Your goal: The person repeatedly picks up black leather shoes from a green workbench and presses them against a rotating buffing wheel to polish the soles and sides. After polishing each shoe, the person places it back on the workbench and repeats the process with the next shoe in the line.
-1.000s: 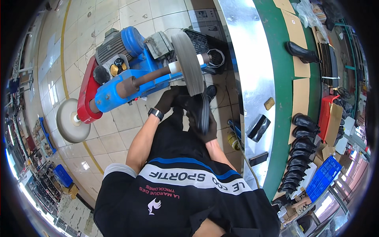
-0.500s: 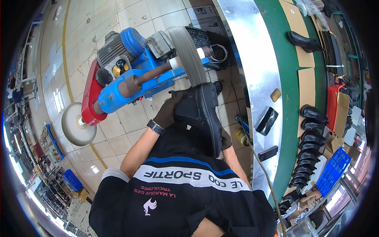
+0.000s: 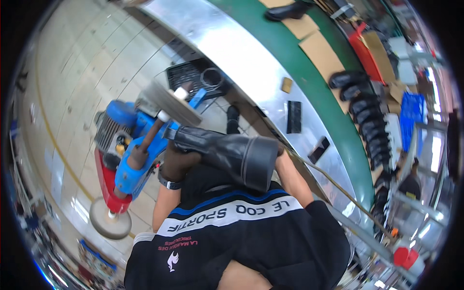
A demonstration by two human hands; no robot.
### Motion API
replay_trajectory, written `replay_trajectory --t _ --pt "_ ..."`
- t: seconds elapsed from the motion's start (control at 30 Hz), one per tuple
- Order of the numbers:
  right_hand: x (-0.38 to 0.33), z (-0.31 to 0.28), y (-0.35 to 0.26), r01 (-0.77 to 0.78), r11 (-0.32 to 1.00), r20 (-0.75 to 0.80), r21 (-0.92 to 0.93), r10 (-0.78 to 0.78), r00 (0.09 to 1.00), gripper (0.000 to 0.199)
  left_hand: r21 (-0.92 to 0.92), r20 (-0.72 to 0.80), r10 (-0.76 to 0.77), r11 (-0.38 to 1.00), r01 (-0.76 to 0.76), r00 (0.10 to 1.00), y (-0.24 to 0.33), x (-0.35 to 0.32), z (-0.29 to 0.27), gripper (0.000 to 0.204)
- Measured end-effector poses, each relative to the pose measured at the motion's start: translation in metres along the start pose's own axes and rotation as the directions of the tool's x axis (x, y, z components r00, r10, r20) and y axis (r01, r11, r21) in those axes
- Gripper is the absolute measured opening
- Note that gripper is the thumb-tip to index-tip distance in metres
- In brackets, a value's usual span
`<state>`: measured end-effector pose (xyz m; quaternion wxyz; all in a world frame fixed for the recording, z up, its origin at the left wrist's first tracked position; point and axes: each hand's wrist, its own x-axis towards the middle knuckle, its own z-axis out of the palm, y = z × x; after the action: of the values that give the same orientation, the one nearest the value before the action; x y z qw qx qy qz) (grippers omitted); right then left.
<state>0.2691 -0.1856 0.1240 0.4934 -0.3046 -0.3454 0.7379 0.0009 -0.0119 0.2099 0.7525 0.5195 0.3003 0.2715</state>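
The left hand (image 3: 180, 162) grips a black boot (image 3: 220, 152) near its toe, held close to the chest with the toe just beside the grey wheel (image 3: 175, 102) of the blue machine (image 3: 133, 145); the right hand is hidden behind the boot's shaft, so its fingers cannot be told; fingers so near the wheel risk a graze, and a loose hold could let it snatch the boot.

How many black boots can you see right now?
About 8. One boot is held in the hands against the blue machine; one boot lies at the top of the green belt; roughly six stand in a row on its right. More may be hidden.
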Motion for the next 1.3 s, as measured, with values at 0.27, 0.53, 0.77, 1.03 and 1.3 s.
replay_trajectory --t 0.27,0.53,0.77,1.03,1.3 --pt "0.010 -0.004 -0.052 0.063 0.994 -0.009 0.090 -0.063 0.998 0.076 -0.144 0.365 -0.075 0.980 0.135 0.928 0.049 0.100 0.069 0.086" --pt "0.026 -0.052 -0.099 0.330 0.794 -0.189 0.510 -0.271 0.944 0.069 0.165 0.553 0.139 0.948 -0.272 0.821 0.003 0.289 0.165 0.034" --pt "-0.012 -0.210 -0.148 0.748 0.544 -0.719 0.381 -0.335 0.609 0.064 0.304 0.390 -0.522 0.851 0.429 0.758 -0.085 0.328 0.168 0.047" --pt "-0.065 -0.478 -0.241 -0.282 0.905 -0.697 -0.318 -0.425 -0.577 0.087 0.237 0.061 -0.716 0.687 0.687 0.695 -0.093 0.186 0.095 0.047" --pt "0.011 -0.541 -0.172 -0.445 0.884 -0.458 -0.144 -0.458 -0.762 0.076 0.102 -0.189 -0.647 0.735 0.670 0.739 -0.097 0.135 0.076 0.044"
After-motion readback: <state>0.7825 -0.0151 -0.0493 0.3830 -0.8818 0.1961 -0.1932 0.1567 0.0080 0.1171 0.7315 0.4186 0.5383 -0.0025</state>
